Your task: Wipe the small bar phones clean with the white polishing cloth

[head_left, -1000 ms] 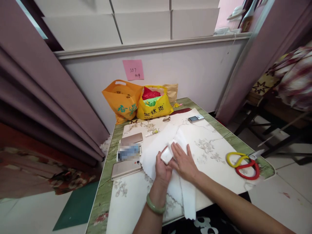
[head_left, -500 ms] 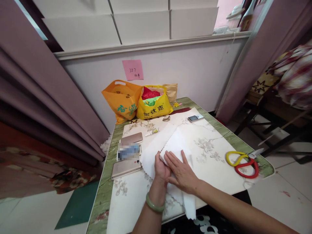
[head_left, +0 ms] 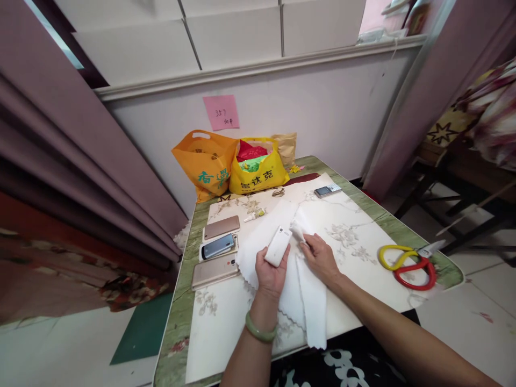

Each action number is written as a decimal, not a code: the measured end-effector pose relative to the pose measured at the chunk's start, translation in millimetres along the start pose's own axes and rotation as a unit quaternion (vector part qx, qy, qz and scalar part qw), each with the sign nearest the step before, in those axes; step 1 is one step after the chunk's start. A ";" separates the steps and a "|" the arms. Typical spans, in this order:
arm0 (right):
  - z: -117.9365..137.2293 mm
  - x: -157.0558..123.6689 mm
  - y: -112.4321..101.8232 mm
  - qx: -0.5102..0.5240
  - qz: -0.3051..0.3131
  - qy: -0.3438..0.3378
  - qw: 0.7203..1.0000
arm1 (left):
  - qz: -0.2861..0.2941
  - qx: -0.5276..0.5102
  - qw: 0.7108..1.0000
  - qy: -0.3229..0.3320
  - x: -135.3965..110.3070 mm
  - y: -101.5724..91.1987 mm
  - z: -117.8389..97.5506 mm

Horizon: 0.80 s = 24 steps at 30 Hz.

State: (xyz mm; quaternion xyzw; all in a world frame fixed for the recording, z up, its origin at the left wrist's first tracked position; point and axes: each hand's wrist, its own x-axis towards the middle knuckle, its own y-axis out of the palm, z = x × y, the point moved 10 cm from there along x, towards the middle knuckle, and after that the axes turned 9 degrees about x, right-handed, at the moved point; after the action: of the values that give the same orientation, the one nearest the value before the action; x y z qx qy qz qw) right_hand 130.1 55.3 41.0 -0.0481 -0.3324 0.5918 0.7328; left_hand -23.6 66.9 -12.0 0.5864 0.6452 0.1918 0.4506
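My left hand (head_left: 269, 274), with a green bangle on the wrist, is closed around a small white phone (head_left: 278, 245) and holds it up over a white cloth (head_left: 264, 239) spread on the table. My right hand (head_left: 321, 259) is closed on a bunched fold of that cloth (head_left: 297, 231) just right of the phone. A narrow strip of the cloth (head_left: 313, 312) hangs over the table's near edge.
Three phones (head_left: 218, 246) lie in a column at the left of the table (head_left: 182, 301). Yellow and red scissors (head_left: 407, 262) lie at the right. A small keypad phone (head_left: 327, 190), a small tube (head_left: 254, 215), and orange and yellow bags (head_left: 229, 166) stand at the far end.
The white phone was covered by the cloth under both hands; now my left hand holds it uncovered, and my right hand has lifted off and pinched a cloth fold.
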 end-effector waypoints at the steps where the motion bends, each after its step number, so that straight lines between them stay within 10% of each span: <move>1: 0.1 -0.8 -3.9 0.018 -0.010 0.009 1.000 | 0.000 -0.005 1.000 0.000 0.7 -1.3 -0.2; 9: -27.4 1.2 -29.1 0.210 -0.083 0.134 0.965 | -0.023 0.000 0.999 -0.028 6.0 -12.5 9.1; 18: -6.7 18.8 -62.8 0.129 -0.143 0.087 0.977 | 0.066 0.098 0.993 -0.001 2.5 10.3 7.3; 24: 36.8 15.5 -23.0 0.176 0.031 -0.002 0.984 | 0.088 0.171 0.981 0.031 -0.5 19.8 11.9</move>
State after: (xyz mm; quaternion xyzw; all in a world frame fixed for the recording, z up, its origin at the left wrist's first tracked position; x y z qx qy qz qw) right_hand 130.6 50.6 86.8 0.0726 -0.2223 0.6637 0.7105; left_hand -2.5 67.8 -2.7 0.7032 0.6278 0.1356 0.3049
